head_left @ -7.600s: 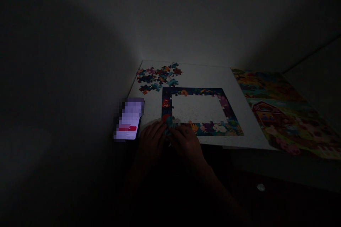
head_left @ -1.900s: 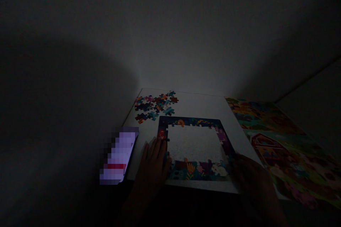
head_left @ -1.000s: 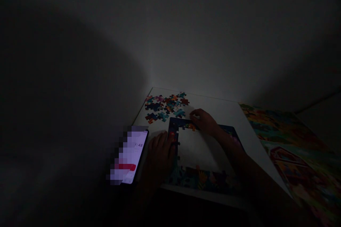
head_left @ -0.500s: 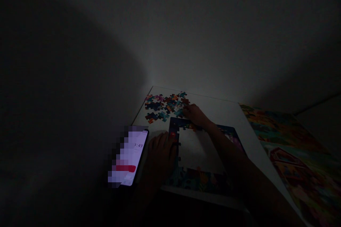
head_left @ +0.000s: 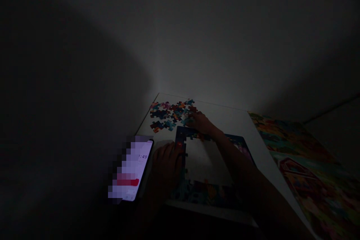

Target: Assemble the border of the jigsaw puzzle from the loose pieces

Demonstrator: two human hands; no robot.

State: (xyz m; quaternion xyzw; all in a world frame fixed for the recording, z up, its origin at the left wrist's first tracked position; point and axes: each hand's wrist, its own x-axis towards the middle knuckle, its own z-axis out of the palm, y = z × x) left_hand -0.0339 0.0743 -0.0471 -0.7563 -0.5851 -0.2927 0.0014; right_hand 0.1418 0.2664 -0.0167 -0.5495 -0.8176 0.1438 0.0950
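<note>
Loose jigsaw puzzle pieces point(head_left: 160, 113) lie in a cluster at the far left of the white table. At the cluster's right edge my right hand point(head_left: 200, 121) has its fingers bent down and closed on a puzzle piece point(head_left: 187, 120), mostly covered by the fingertips. In front of it is a dark blue puzzle board point(head_left: 197, 194), its border filled with pictures and its middle a bare pale area. My left hand point(head_left: 166, 159) lies flat at the board's left edge, fingers stretched out and holding nothing. My right forearm covers part of the board's right side.
A lit phone point(head_left: 140, 168) showing a timer-like screen lies left of my left hand, partly pixelated. Colourful picture sheets point(head_left: 298, 161) lie along the right. Walls rise behind and left of the table point(head_left: 225, 118). The light is dim.
The view has shifted slightly, so everything sits a little lower and further left. My right hand has moved slightly left over the teal piece at the cluster's edge. My left hand stays by the board.
</note>
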